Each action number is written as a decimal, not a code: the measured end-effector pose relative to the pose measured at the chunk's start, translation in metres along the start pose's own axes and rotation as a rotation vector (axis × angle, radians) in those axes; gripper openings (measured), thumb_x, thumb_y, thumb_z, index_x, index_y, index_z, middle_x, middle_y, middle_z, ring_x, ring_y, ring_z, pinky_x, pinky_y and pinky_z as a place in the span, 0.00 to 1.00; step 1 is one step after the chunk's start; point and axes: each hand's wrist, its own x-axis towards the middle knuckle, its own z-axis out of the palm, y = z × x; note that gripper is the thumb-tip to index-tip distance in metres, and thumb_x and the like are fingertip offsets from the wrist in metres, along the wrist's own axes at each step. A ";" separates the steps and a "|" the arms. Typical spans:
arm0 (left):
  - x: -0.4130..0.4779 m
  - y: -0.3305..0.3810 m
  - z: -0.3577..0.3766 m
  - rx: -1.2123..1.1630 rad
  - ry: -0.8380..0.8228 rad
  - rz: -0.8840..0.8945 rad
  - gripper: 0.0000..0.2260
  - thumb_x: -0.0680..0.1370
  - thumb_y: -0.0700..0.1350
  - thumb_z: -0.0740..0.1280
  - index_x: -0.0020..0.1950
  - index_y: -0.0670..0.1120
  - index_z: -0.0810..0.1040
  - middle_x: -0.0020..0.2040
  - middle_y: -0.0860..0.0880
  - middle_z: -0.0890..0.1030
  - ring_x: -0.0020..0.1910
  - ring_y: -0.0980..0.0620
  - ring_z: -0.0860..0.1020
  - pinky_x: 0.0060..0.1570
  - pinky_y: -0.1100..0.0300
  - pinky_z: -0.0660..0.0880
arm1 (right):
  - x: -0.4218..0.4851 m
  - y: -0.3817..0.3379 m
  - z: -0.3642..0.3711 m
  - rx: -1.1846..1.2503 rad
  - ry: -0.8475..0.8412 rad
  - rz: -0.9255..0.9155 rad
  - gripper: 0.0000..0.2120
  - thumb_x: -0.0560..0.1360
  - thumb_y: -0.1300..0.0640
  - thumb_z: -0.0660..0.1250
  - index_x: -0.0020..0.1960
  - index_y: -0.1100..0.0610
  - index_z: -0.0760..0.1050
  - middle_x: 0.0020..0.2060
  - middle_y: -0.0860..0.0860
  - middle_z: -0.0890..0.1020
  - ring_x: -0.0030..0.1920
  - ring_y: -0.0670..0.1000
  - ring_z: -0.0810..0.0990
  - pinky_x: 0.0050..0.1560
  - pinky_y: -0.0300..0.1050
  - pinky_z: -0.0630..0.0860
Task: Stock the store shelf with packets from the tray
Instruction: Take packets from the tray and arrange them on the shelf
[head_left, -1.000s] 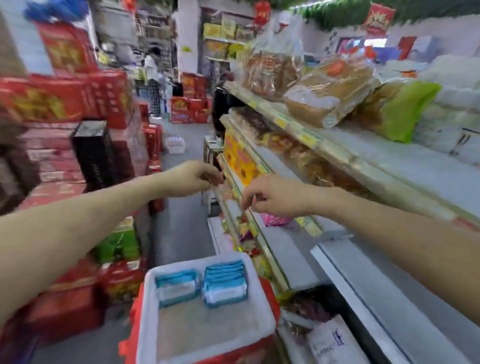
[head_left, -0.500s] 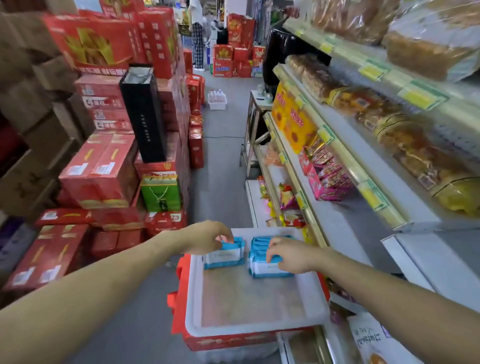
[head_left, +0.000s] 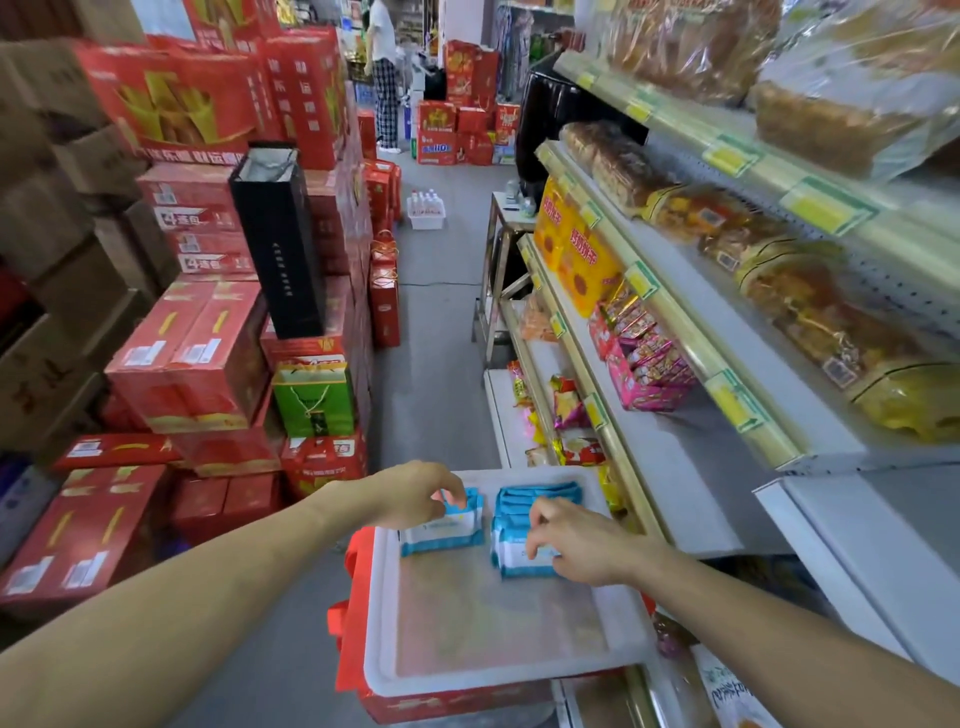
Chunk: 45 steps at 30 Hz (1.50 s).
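A white tray (head_left: 498, 670) rests on a red box in the aisle, low in the head view. At its far end lie two groups of blue-and-white packets. My left hand (head_left: 415, 493) pinches the top edge of the left packet (head_left: 441, 532). My right hand (head_left: 576, 545) curls its fingers round the front packet of the right stack (head_left: 519, 561). The store shelf (head_left: 675, 467) runs along the right, with a bare grey stretch beside the pink snack boxes (head_left: 644, 364).
Stacked red cartons (head_left: 192, 358) and a tall black box (head_left: 280, 239) line the left of the aisle. A green bag (head_left: 311, 395) sits among them. A person (head_left: 384, 73) stands far down the aisle. Upper shelves hold bagged bread and cakes (head_left: 810, 312).
Both hands came down from the shelf edge to the tray. They now grip the blue packets, and my view has tilted down toward the tray.
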 end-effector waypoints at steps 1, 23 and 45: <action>0.001 0.001 0.001 0.002 -0.002 0.004 0.15 0.82 0.41 0.65 0.67 0.53 0.81 0.66 0.52 0.79 0.63 0.53 0.78 0.65 0.57 0.76 | -0.001 -0.001 0.001 0.007 -0.010 0.010 0.17 0.76 0.62 0.66 0.59 0.45 0.79 0.58 0.46 0.68 0.60 0.50 0.71 0.56 0.47 0.72; 0.002 -0.001 0.016 -0.040 -0.035 0.010 0.16 0.83 0.41 0.64 0.67 0.54 0.81 0.69 0.55 0.77 0.66 0.53 0.76 0.68 0.57 0.74 | -0.002 -0.031 0.030 0.246 -0.370 0.013 0.16 0.78 0.58 0.66 0.61 0.41 0.82 0.60 0.42 0.73 0.62 0.49 0.73 0.62 0.50 0.76; 0.079 0.064 0.066 0.157 -0.042 0.179 0.17 0.79 0.43 0.67 0.66 0.55 0.81 0.72 0.51 0.72 0.73 0.47 0.69 0.73 0.51 0.66 | -0.105 0.035 -0.051 0.414 0.070 0.232 0.20 0.72 0.60 0.74 0.53 0.35 0.83 0.44 0.33 0.80 0.46 0.31 0.76 0.42 0.25 0.68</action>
